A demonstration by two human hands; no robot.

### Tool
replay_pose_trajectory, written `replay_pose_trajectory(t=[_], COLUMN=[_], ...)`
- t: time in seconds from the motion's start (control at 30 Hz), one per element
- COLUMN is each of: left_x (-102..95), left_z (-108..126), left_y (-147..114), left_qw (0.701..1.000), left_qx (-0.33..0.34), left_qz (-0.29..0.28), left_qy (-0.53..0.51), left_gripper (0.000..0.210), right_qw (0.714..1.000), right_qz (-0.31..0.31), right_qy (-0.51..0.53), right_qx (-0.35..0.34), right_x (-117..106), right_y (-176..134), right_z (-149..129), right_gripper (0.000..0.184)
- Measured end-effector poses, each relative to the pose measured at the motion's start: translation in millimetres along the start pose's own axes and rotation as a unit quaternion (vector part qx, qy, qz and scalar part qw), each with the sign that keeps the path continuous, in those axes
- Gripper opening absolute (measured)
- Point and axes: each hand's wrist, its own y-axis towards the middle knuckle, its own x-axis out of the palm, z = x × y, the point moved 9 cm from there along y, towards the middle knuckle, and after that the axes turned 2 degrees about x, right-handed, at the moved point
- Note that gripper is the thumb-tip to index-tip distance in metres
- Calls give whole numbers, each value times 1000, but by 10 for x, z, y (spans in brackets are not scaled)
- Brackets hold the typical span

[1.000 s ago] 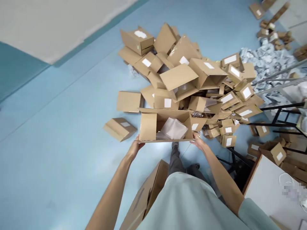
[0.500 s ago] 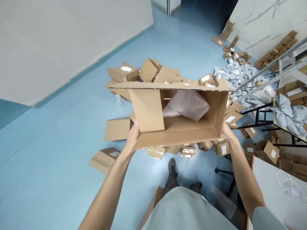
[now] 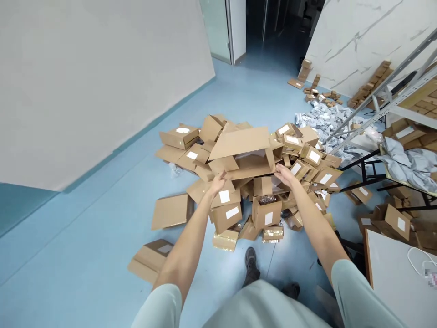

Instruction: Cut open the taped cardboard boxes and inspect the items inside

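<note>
We stand facing a pile of cardboard boxes [image 3: 227,218] on the blue floor [image 3: 85,241], both arms stretched out toward its near side. An open carton [image 3: 241,142] lies tilted on top of the pile, around its middle, its long opening turned toward us. One flap [image 3: 221,165] covers the left end of that opening; the inside is too shaded to make out fully. Our left hand [image 3: 217,183] is by the carton's near left corner, over the front of the pile, and our right hand [image 3: 284,176] is by the near right corner. The fingers of both hands look open, not wrapped round the cardboard; we cannot tell whether any fingertip touches it. To the left of the pile, two loose boxes [image 3: 170,212] sit on the floor, one nearer to us. Beyond the pile's right side we see a heap of crumpled grey bags [image 3: 321,119]. A metal rack [image 3: 409,114] rises to the right of the pile, and nearer to us on that side is a white table [image 3: 392,291].
</note>
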Motion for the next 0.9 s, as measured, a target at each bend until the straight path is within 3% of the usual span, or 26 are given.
replay_pose_trajectory(t=[0.1,0.2,0.33,0.47,0.6,0.7,0.9], left_x=[119,314,918,1901,2962,3694,5185], left_z=[-288,-554,-846,-1048,-1109,-1112,-1170], left_y=[-399,-922,-1696,-2448,-3132,-3672,-4897], left_qw=[1000,999,994,972,929,877,735], left_qx=[-8,-18,-22,-19,7,32,67], left_qz=[-1,-7,-78,-212,-347,-452,-632], left_qy=[16,39,73,103,128,159,235], left_gripper=[65,59,47,39,54,63,74], right_qw=[998,995,988,964,926,895,813], right_qz=[24,36,83,152,237,302,444], right_qy=[22,53,92,198,291,328,349], right_qx=[46,71,92,87,30,-27,-141], right_x=[-298,-633,-1141,-1729,-2258,-2533,-3290], right_y=[-522,-1311,-2499,-3530,-4370,-4953,-6254], right_z=[440,853,1485,2162,2539,2528,2326], right_gripper=[58,46,42,52,72,79,79])
